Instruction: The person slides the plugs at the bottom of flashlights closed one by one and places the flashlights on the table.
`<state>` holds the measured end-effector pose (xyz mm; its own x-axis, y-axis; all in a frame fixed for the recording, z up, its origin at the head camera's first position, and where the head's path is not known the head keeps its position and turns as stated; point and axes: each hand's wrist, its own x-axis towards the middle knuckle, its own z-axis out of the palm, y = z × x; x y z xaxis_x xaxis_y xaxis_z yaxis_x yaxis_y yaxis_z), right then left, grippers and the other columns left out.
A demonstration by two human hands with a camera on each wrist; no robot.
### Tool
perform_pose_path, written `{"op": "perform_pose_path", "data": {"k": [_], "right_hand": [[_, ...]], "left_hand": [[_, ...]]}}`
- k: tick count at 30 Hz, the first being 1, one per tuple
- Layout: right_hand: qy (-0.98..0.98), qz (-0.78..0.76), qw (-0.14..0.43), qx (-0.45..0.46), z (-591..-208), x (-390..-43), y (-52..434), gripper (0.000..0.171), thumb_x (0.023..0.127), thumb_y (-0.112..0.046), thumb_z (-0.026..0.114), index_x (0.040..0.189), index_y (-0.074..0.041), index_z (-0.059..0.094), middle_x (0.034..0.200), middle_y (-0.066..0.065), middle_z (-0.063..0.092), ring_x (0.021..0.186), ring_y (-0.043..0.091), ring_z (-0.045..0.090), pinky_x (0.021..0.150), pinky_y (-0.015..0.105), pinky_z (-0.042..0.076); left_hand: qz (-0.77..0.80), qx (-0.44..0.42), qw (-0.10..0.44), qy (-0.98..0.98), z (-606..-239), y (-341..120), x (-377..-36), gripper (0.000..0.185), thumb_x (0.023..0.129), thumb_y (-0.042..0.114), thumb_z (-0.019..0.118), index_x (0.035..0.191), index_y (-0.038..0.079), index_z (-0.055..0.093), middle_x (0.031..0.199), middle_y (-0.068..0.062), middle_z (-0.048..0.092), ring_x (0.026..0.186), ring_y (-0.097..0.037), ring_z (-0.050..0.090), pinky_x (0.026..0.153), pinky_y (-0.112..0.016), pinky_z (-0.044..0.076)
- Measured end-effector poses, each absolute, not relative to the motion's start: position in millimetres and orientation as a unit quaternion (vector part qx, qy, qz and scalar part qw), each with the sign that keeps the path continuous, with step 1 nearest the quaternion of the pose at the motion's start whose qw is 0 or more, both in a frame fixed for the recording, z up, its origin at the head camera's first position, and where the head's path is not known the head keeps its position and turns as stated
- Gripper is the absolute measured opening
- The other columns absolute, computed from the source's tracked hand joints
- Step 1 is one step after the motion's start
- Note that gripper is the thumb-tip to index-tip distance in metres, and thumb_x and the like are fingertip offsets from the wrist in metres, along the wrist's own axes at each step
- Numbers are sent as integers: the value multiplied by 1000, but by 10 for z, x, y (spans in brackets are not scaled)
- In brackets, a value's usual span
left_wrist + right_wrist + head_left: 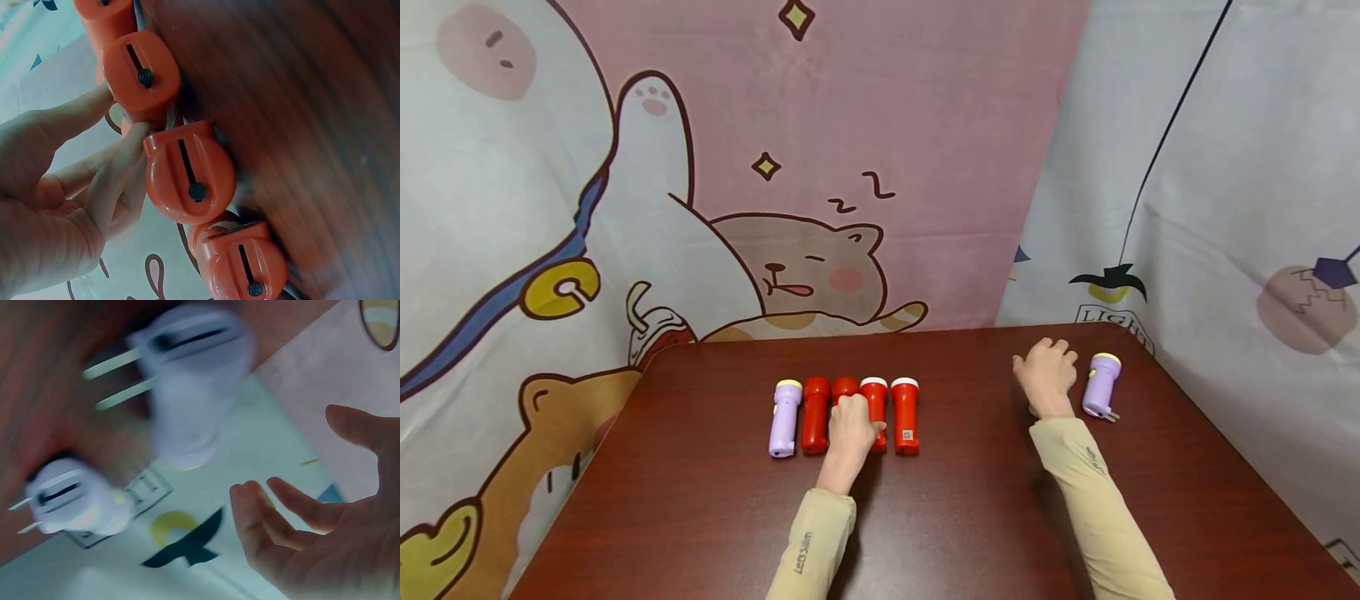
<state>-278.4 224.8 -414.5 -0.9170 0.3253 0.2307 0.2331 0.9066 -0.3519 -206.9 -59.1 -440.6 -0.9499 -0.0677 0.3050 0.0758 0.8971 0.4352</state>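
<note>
Five flashlights lie side by side on the dark red table [970, 517]: a purple one [785, 418] at the left, then several red ones [815, 414]. My left hand [852, 425] rests on the third in the row, its fingers [115, 172] fairly straight against the red flashlight bodies [190, 178]. At the right, another purple flashlight [1101, 386] with plug prongs lies beside my right hand [1047, 375]. That hand's fingers [294, 506] are spread and hold nothing. The blurred right wrist view shows two purple plug-in flashlights [194, 362] [75, 500].
A cartoon-printed cloth backdrop [850, 167] hangs behind the table and around both sides. The table's back edge [887, 332] runs close behind the flashlights. Beige sleeves [1097, 500] cover both forearms.
</note>
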Motion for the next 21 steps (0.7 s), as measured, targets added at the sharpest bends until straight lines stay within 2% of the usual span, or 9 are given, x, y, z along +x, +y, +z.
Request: {"op": "perform_pose_path", "data": {"k": [3, 8, 11, 15, 21], "right_hand": [[-964, 171, 112, -168, -4173, -2786, 2423, 67, 88, -32, 58, 123, 23, 39, 121, 44, 39, 111, 60, 41, 84, 64, 42], [-960, 197, 77, -183, -4256, -2789, 2620, 75, 87, -36, 59, 123, 26, 36, 120, 48, 40, 112, 62, 42, 88, 64, 41], [-957, 216, 55, -186, -4291, -2786, 2692, 76, 86, -39, 59, 121, 26, 39, 118, 47, 44, 110, 59, 47, 85, 62, 44], [-958, 229, 27, -172, -4313, -2765, 2744, 73, 86, -43, 59, 115, 22, 48, 113, 43, 53, 102, 53, 56, 75, 57, 49], [-960, 241, 5, -144, -4337, -2750, 2770, 63, 86, -42, 60, 104, 18, 56, 108, 42, 55, 90, 49, 60, 65, 50, 48]], "left_hand": [[-226, -2, 158, -961, -4408, -595, -2074, 29, 64, 16, 87, 68, -3, 66, 64, -19, 63, 58, -36, 61, 53, -39, 52], [-225, -1, 154, -962, -4414, -601, -2076, 29, 65, 17, 87, 69, -3, 66, 64, -18, 62, 57, -34, 61, 53, -38, 52], [-229, 0, 153, -961, -4417, -599, -2075, 29, 65, 16, 87, 69, -3, 66, 64, -18, 62, 57, -35, 61, 53, -38, 52], [-229, 2, 153, -961, -4421, -598, -2077, 29, 65, 17, 87, 69, -3, 66, 65, -19, 63, 59, -36, 62, 53, -39, 52], [-229, 7, 153, -961, -4419, -596, -2076, 30, 64, 18, 87, 70, -4, 67, 68, -21, 64, 60, -37, 62, 55, -40, 53]]}}
